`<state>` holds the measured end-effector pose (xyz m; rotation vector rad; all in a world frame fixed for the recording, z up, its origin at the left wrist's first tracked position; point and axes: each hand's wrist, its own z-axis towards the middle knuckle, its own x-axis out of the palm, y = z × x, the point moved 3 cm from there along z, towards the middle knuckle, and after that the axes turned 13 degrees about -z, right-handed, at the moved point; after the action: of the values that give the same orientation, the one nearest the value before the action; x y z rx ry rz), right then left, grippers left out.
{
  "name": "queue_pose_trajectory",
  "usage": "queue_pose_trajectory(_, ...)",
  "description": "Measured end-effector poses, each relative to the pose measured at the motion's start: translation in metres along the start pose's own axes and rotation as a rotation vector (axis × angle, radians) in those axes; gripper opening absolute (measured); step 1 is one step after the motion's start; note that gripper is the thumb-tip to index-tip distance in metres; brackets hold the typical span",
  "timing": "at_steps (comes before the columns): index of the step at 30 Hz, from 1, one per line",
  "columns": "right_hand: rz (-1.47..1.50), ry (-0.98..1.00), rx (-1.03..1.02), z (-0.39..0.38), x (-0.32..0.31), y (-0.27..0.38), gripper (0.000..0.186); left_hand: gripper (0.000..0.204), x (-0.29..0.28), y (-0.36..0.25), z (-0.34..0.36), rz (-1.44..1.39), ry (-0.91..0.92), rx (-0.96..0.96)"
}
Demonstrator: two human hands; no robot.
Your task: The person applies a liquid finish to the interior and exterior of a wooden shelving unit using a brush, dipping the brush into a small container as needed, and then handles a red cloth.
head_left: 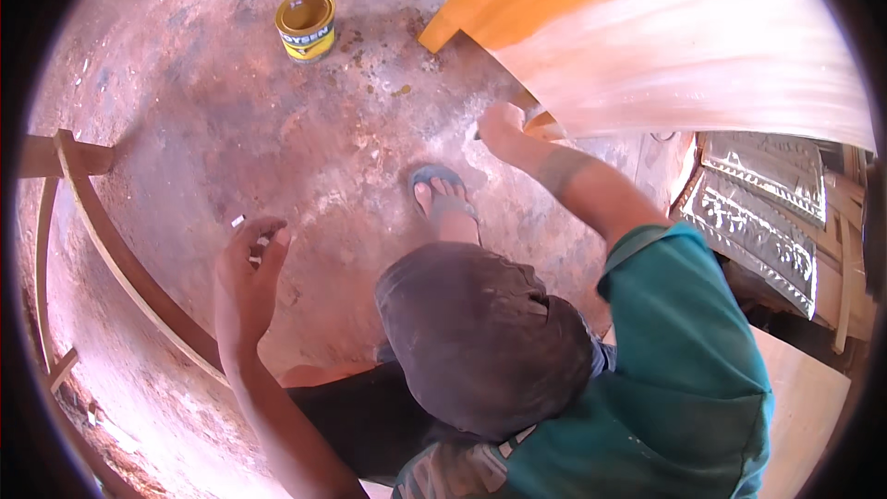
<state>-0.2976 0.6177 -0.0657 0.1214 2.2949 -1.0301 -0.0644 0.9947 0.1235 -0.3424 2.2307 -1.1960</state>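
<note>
My right hand point(501, 127) is closed at the lower edge of a large curved panel point(693, 65), partly orange and partly pale pink-white; what it holds is mostly hidden. My left hand point(251, 259) hangs at the left with loosely curved, parted fingers. A small white stick point(238, 221) shows just beyond its fingertips, apparently not gripped. An open yellow paint can point(305, 42) stands on the stained floor point(166, 129) above and between my hands. My sandaled foot point(439, 194) is below my right hand.
A curved wooden frame point(111, 231) stands along the left. At the right are two patterned, shiny sheets point(748, 231), stacked wooden pieces point(845, 259) and a pale board point(804, 388). My dark-clad knee point(480, 333) fills the lower middle.
</note>
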Motion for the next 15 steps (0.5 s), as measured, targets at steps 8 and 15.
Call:
queue_pose_trajectory(8, -0.055, 0.212, 0.057, 0.031, 0.013, 0.009, 0.025, 0.032, 0.0, -0.007, 0.002, -0.027, 0.014, 0.053)
queue_pose_trajectory(15, -0.103, 0.081, -0.078, 0.035, 0.012, 0.034, 0.024, 0.029, -0.005, 0.007, -0.004, -0.103, -0.026, -0.008)
